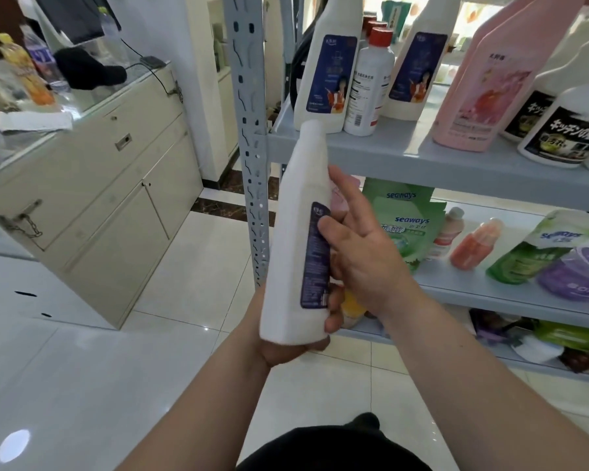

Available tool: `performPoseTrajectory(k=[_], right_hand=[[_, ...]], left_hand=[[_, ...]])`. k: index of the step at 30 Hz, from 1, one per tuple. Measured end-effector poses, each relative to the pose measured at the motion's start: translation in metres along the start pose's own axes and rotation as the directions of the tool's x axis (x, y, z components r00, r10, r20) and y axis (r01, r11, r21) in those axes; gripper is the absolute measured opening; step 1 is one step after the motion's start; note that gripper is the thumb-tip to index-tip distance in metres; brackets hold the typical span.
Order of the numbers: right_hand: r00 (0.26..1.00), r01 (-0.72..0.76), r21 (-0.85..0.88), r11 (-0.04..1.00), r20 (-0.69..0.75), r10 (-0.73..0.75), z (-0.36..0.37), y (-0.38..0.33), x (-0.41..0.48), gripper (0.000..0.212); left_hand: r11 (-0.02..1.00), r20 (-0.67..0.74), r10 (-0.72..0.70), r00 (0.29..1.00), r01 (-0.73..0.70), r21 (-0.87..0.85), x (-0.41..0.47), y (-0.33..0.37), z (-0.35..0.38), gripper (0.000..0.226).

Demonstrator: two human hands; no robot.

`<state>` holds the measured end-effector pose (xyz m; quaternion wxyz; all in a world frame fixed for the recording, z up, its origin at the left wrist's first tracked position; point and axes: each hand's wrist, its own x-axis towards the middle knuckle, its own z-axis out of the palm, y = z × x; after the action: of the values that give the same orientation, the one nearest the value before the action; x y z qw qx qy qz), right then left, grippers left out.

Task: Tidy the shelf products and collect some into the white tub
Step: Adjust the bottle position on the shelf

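In front of the grey shelf (405, 154), whose upper board carries matching bottles (327, 73), a tall white bottle (296, 239) leans in mid-air, its base gripped from below by the left hand (279, 355) while the right hand (364, 263) rests spread and straight-fingered against its blue-labelled side.

White bottle (295, 215), dark-blue label — tilted near-upright, cap end up, before grey shelf (388, 154).

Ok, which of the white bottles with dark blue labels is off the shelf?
The tilted bottle gripped at its base by the left hand; the other two stand upright on the upper shelf.
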<state>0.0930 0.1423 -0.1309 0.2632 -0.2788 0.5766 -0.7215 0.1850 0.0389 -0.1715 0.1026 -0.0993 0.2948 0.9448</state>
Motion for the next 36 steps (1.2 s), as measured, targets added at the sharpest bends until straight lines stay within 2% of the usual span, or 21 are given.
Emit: performPoseTrajectory(k=[2,4,6,7,8,9,10,11,13,16,18,20,22,25,28,32,36], right_hand=[[1.000,0.018,-0.008,1.000,0.022,-0.018,-0.001,-0.004,-0.001,0.057],[0.999,0.028,-0.033,0.999,0.042,-0.027,0.000,-0.005,-0.003,0.060],[0.999,0.012,-0.027,1.000,0.031,-0.011,0.000,-0.004,-0.004,0.058],[1.000,0.000,-0.010,1.000,0.022,0.000,0.000,-0.003,-0.004,0.055],[1.000,-0.009,0.002,1.000,0.007,0.009,-0.001,-0.002,-0.003,0.051],[1.000,-0.015,0.004,1.000,-0.010,0.015,-0.002,0.001,-0.002,0.046],[1.000,-0.022,0.000,1.000,-0.022,0.022,-0.003,0.002,-0.002,0.043],[0.999,-0.032,-0.006,0.999,-0.025,0.032,-0.004,0.004,-0.001,0.043],[0.996,-0.072,-0.013,0.997,-0.051,0.071,-0.003,0.008,0.000,0.049],[0.970,-0.116,0.039,0.992,-0.211,0.122,-0.005,0.011,0.001,0.047],[0.944,-0.114,0.062,0.991,-0.305,0.128,-0.009,0.016,0.003,0.047],[0.910,-0.133,0.099,0.986,-0.382,0.161,-0.012,0.017,0.006,0.057],[0.881,-0.170,0.168,0.971,-0.416,0.226,-0.015,0.017,0.009,0.062],[0.877,-0.181,0.240,0.954,-0.399,0.267,-0.022,0.014,0.010,0.065],[0.890,-0.162,0.217,0.963,-0.390,0.238,-0.025,0.010,0.009,0.074],[0.918,-0.067,0.060,0.996,-0.386,0.085,-0.022,0.001,0.009,0.061],[0.950,0.003,-0.067,0.998,-0.312,-0.024,-0.030,-0.027,0.014,0.053]], left_hand=[[0.999,0.364,0.000,0.931,0.018,-0.049,0.005,-0.003,-0.007,0.050],[0.999,0.389,0.014,0.921,-0.002,-0.032,0.005,-0.014,-0.014,0.061],[0.999,0.392,-0.026,0.920,0.034,-0.013,0.008,-0.011,-0.018,0.061],[1.000,0.380,-0.018,0.925,0.021,-0.004,0.011,-0.005,-0.019,0.058],[1.000,0.311,-0.023,0.950,0.025,-0.002,0.009,-0.003,-0.017,0.052],[1.000,0.150,0.019,0.989,-0.022,0.018,0.008,-0.001,-0.013,0.044],[0.992,-0.030,0.104,0.994,-0.101,0.074,0.006,0.002,-0.008,0.040],[0.969,-0.192,0.213,0.958,-0.183,0.165,0.006,0.004,-0.003,0.043],[0.907,-0.317,0.343,0.884,-0.224,0.358,0.006,0.008,0.000,0.043],[0.754,-0.279,0.434,0.857,-0.176,0.633,-0.003,0.015,0.002,0.025],[0.734,-0.247,0.446,0.861,-0.194,0.650,-0.008,0.018,0.005,0.017],[0.738,-0.221,0.446,0.867,-0.216,0.639,-0.011,0.017,0.012,0.009],[0.753,-0.187,0.434,0.881,-0.241,0.613,-0.013,0.014,0.019,0.013],[0.750,-0.094,0.405,0.909,-0.272,0.603,-0.015,0.015,0.027,0.022],[0.720,-0.049,0.398,0.916,-0.279,0.636,-0.014,0.014,0.025,0.023],[0.543,-0.073,0.469,0.880,-0.222,0.810,-0.004,0.017,0.020,0.051],[0.539,-0.073,0.503,0.861,-0.248,0.805,0.004,0.033,0.025,0.040]])
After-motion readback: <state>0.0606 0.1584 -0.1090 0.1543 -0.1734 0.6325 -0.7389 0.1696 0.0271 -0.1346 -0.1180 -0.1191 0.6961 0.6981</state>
